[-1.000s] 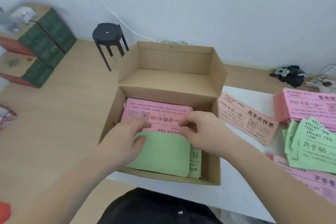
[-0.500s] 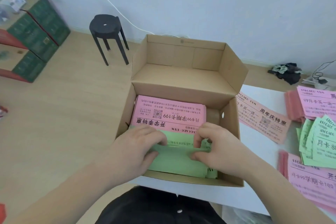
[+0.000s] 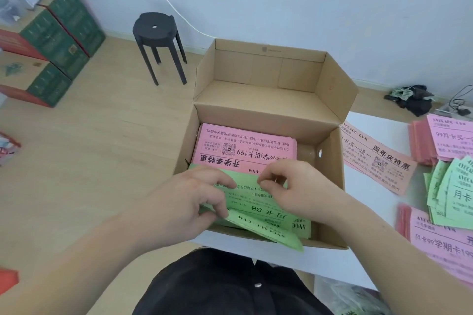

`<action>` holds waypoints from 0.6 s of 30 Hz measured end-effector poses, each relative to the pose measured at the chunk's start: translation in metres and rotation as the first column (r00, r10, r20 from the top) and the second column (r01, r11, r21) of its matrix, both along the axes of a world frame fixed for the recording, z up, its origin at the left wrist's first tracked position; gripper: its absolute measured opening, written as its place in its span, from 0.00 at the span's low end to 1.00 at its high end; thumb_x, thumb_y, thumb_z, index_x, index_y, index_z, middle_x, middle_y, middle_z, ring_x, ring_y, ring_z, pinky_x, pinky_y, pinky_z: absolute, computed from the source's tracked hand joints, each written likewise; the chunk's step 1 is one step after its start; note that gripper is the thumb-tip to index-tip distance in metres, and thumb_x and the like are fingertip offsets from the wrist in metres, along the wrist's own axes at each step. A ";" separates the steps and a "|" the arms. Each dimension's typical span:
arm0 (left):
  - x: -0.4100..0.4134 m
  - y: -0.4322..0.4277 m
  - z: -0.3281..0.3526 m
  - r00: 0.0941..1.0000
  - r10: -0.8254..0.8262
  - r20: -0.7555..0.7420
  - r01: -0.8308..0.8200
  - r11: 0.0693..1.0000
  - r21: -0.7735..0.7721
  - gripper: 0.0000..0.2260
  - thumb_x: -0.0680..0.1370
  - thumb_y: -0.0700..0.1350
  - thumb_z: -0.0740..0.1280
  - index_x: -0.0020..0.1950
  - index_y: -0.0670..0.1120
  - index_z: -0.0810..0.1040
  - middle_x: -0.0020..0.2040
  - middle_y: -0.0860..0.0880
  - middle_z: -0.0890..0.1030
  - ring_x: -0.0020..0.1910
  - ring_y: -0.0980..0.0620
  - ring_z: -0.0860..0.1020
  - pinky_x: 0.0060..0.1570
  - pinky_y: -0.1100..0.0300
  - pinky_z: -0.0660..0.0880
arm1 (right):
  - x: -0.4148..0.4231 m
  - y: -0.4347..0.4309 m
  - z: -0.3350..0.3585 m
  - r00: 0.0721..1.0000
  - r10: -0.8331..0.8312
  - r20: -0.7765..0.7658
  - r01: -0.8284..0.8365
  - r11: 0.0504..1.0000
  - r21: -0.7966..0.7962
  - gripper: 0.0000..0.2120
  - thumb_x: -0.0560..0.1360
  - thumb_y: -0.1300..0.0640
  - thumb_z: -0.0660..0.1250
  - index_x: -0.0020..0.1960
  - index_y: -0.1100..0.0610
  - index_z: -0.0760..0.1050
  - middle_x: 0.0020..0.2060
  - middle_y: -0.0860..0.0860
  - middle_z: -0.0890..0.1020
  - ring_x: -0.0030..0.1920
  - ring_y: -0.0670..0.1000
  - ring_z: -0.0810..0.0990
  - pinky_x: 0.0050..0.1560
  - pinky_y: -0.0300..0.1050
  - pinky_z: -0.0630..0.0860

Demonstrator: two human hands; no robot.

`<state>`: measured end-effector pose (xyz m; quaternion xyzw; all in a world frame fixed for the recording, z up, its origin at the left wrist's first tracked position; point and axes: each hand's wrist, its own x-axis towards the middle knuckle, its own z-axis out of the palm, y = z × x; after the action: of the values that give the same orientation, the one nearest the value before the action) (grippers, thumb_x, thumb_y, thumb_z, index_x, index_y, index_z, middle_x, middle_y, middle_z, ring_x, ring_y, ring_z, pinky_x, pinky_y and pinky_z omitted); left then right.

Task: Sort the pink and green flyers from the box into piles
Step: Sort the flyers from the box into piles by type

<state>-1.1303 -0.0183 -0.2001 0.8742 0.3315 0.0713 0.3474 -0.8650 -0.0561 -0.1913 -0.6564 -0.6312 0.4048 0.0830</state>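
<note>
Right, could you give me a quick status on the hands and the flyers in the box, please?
Left hand and right hand both pinching top green paper flyer. Pink flyer stack behind it in brown cardboard box. Nothing blocking.

the hands (image 3: 179,202) have lifted the green flyers (image 3: 258,202), their printed faces now showing.

flyers (image 3: 244,147) in box (image 3: 337,181) | box on table (image 3: 389,130) | piles (image 3: 450,194) right of box

Open cardboard box (image 3: 330,151) holds a pink flyer stack (image 3: 245,146) at the back, green flyers (image 3: 256,203) fanned in front; pink pile (image 3: 376,161) and green pile (image 3: 453,194) lie to its right
</note>
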 end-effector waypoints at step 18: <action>-0.005 -0.009 0.007 0.999 0.043 -0.001 -0.043 0.997 -0.068 0.06 0.78 0.47 0.71 0.48 0.59 0.77 0.47 0.63 0.85 0.46 0.61 0.84 0.44 0.58 0.80 | 0.008 -0.011 -0.007 0.985 -0.161 -0.055 0.154 0.981 -0.119 0.05 0.82 0.51 0.68 0.57 0.46 0.81 0.52 0.39 0.85 0.46 0.43 0.85 0.48 0.43 0.82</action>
<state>-1.1351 -0.0272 -0.1935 0.8546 0.3524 0.0679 0.3754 -0.8570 -0.0671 -0.1979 -0.6947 -0.5498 0.4534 0.0973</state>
